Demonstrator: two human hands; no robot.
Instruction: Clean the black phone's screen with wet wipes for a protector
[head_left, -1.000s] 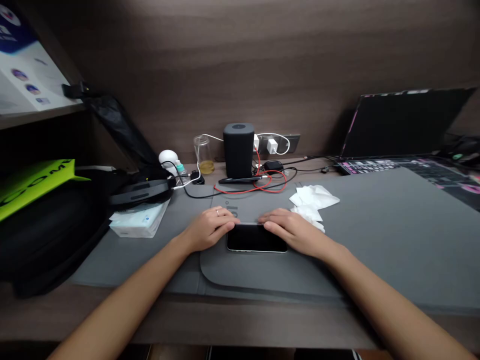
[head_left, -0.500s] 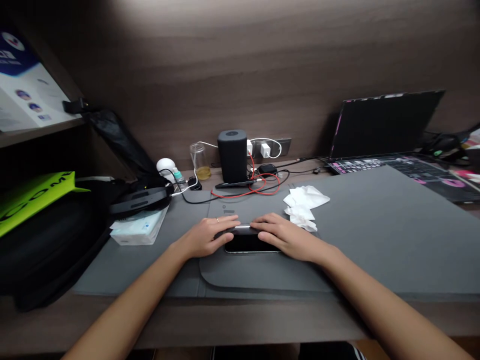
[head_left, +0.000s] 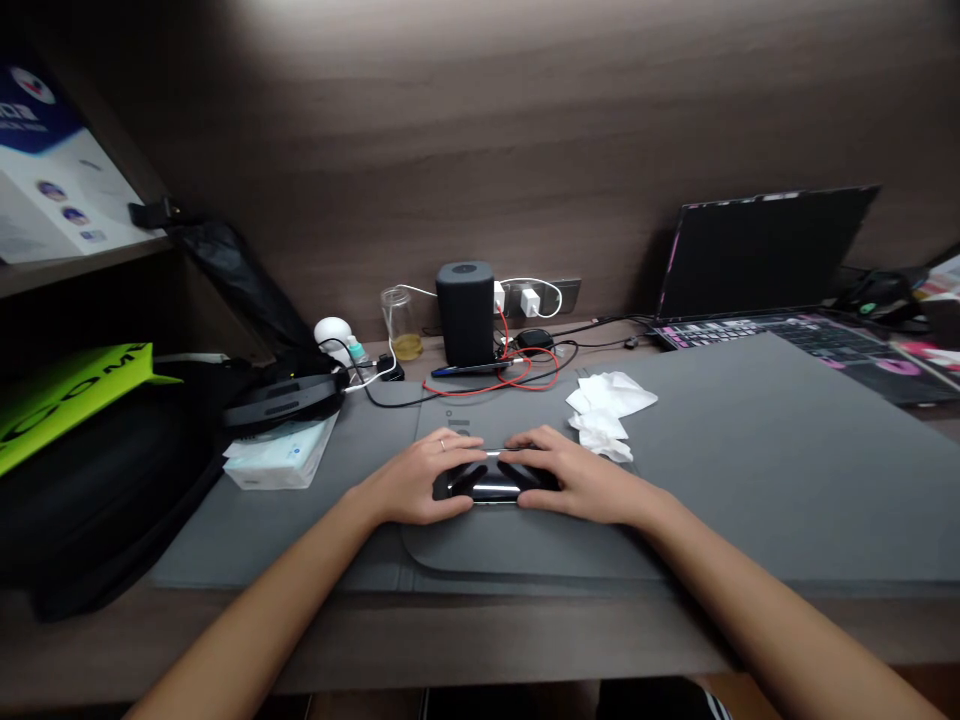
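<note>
A black smartphone point(head_left: 487, 482) is held sideways just above the small grey mat point(head_left: 525, 545) in the middle of the desk, tilted up off it. My left hand point(head_left: 420, 478), with a ring on one finger, grips its left end, fingers curled over the top edge. My right hand point(head_left: 574, 475) grips the right end the same way. Most of the dark screen is covered by my fingers; only the middle strip shows.
Crumpled white tissues point(head_left: 609, 410) lie just right of my hands. A tissue pack point(head_left: 279, 456), black headset point(head_left: 281, 400) and black bag point(head_left: 97, 480) sit left. A black speaker point(head_left: 465, 313), glass point(head_left: 401, 322), red and black cables point(head_left: 517, 375) stand behind. An open laptop point(head_left: 772, 270) is at right.
The phone lay flat on the mat with my fingers at its far edge; both hands have closed round its ends and lifted it, tilting it up.
</note>
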